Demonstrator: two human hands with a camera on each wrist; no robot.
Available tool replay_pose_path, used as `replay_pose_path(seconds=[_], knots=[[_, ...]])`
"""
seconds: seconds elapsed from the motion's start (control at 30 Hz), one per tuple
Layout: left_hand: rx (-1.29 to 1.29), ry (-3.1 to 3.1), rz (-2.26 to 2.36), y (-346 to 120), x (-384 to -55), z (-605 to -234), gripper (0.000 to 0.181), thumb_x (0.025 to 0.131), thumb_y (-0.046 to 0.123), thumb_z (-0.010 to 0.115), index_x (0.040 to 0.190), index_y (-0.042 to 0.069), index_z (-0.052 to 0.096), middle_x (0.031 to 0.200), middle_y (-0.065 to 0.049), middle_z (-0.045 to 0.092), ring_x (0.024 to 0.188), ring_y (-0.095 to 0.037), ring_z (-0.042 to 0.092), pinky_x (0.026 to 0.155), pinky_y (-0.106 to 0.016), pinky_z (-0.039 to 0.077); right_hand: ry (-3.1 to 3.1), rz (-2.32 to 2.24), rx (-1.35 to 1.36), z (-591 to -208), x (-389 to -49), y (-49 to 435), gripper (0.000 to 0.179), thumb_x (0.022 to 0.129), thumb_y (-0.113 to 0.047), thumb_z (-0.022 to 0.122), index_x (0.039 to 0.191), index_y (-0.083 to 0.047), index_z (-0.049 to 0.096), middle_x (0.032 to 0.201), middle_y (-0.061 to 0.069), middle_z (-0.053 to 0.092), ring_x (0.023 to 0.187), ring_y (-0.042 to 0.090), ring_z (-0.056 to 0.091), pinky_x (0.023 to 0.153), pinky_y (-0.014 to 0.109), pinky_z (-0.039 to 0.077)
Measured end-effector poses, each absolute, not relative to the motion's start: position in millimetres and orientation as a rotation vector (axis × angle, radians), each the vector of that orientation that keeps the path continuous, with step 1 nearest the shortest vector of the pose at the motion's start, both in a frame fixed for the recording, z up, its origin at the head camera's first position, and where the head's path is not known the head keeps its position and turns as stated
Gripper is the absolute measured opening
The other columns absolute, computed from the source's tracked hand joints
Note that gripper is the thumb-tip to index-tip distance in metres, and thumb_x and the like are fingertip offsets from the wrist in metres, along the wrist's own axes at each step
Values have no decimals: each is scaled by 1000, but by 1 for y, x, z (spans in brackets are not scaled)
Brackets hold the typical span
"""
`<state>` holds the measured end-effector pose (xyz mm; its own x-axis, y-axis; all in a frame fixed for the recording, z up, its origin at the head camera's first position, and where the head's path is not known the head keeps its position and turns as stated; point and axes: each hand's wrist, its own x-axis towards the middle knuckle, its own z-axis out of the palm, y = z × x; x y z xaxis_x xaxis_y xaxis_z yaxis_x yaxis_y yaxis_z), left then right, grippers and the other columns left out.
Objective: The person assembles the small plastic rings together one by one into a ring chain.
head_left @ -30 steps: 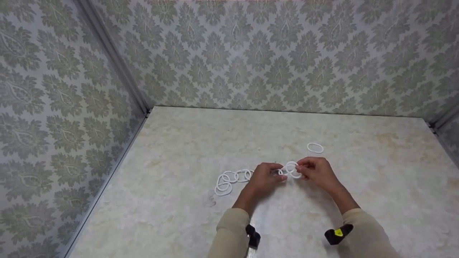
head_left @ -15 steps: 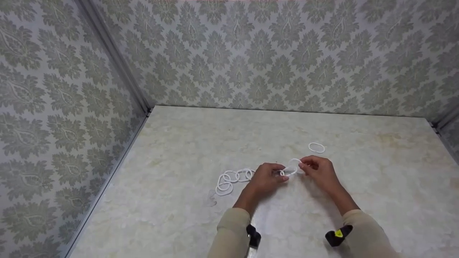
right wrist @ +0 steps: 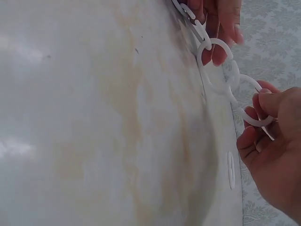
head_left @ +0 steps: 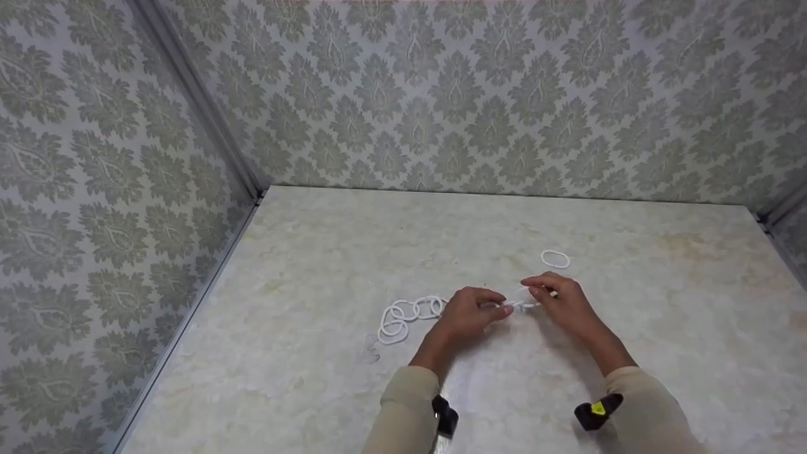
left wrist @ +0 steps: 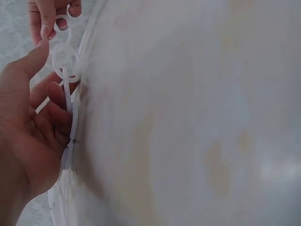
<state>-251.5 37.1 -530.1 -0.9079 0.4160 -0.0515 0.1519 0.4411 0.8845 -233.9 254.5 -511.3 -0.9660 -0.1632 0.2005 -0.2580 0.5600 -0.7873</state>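
A chain of white oval plastic links runs along the table from the left into my left hand. The left thumb and fingers curl about the chain near its right end, with the end link standing out past the fingertips. Thumb and fingers of my right hand pinch another white link. This link crosses through the end link in the right wrist view, where a small gap shows in the end link's side. From the left wrist, the right hand appears just beyond the left thumb.
One loose white link lies on the marbled table, behind the right hand. A small clear scrap lies left of the chain. Patterned wall panels border the table at the back and left.
The right hand has turned its link and shifted its fingertips; the two links between the hands now appear nearly edge-on. The left hand and the chain on the table have hardly moved.
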Motion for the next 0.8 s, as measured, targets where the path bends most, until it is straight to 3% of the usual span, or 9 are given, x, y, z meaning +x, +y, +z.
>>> replay_pose_path(seconds=[0.13,0.4,0.6,0.8], knots=[[492,2477,1457,38,-252,-532,23,92,31,74,109,17,80,110,4,79,114,-13,69,101,-33,52,-2701,1380,349,-510,-233,257,19,98,-8,65,113,1,74,105,16,75,86,-1,58,77,22,49],[474,2555,1455,42,-251,-522,19,90,19,74,106,12,80,105,0,79,113,-16,69,101,-34,52,-2675,1393,352,-514,-234,261,13,93,-6,71,104,0,74,92,10,73,75,1,54,69,21,45],[604,2644,1381,57,-255,-517,19,94,19,72,110,11,79,107,-1,79,98,-10,70,86,-24,54,-2663,1451,374,-514,-237,262,12,93,-8,72,102,-2,74,91,12,74,73,1,55,68,21,45],[647,2648,1397,61,-258,-525,13,94,12,71,101,9,81,98,-3,80,85,-4,67,75,-16,50,-2640,1609,393,-513,-240,269,15,96,-9,69,103,3,73,92,8,75,77,-2,59,69,18,48]])
